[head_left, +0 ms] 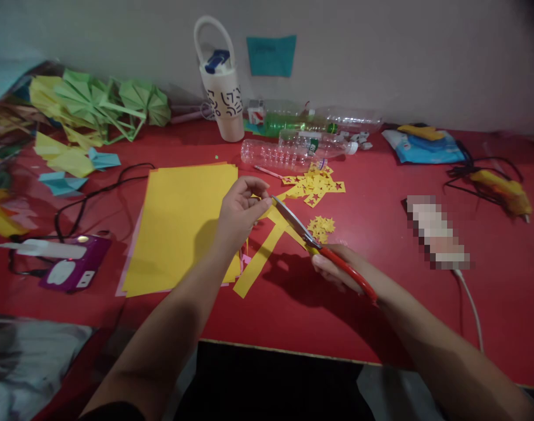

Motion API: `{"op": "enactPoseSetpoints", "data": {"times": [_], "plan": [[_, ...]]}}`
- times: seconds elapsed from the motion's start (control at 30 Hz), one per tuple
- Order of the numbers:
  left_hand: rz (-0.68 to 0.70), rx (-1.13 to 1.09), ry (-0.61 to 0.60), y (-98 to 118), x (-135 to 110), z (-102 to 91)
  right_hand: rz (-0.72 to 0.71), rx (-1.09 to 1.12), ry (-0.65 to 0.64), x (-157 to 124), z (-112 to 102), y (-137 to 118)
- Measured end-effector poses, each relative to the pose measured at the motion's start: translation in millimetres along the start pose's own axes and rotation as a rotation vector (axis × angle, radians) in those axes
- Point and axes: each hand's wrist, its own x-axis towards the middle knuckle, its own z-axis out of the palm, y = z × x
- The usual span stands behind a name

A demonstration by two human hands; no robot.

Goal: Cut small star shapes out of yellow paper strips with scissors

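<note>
My right hand (337,272) is closed round red-handled scissors (308,234), whose blades point up and left. The scissor tips reach the fingertips of my left hand (245,202), which is closed in a pinch. What those fingers hold is too small or hidden to make out. Below the blades lie yellow paper strips (258,263) on the table. A small heap of yellow paper stars (322,228) sits just beyond the scissors. Further back is a pile of yellow paper scraps with star-shaped holes (313,186). A stack of yellow paper sheets (174,222) lies under and left of my left forearm.
Plastic bottles (276,155) lie along the back beside a white tumbler (223,99). Folded green paper shapes (92,96) fill the back left. A purple power strip (76,269) with cables is at left. On the right are a phone (437,231), a glue gun (503,190) and a blue packet (422,147).
</note>
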Motion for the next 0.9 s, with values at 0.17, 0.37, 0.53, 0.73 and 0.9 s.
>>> {"op": "enactPoseSetpoints", "data": {"times": [0.17,0.37,0.53,0.73,0.9], "plan": [[-0.023,0.001,0.004,1,-1,-0.3,0.004,0.035,-0.013,0,0,1],[-0.027,-0.027,0.002,1,-1,0.3,-0.011,0.02,0.005,-1,-1,1],[-0.04,-0.027,-0.002,2,0,0.6,0.01,0.037,0.003,-2,0,-4],[-0.033,-0.014,-0.01,0,1,-0.2,0.053,0.075,-0.004,-5,0,-12],[0.167,0.079,0.14,5,-4,-1.8,-0.081,0.126,-0.049,-1,0,-6]]}}
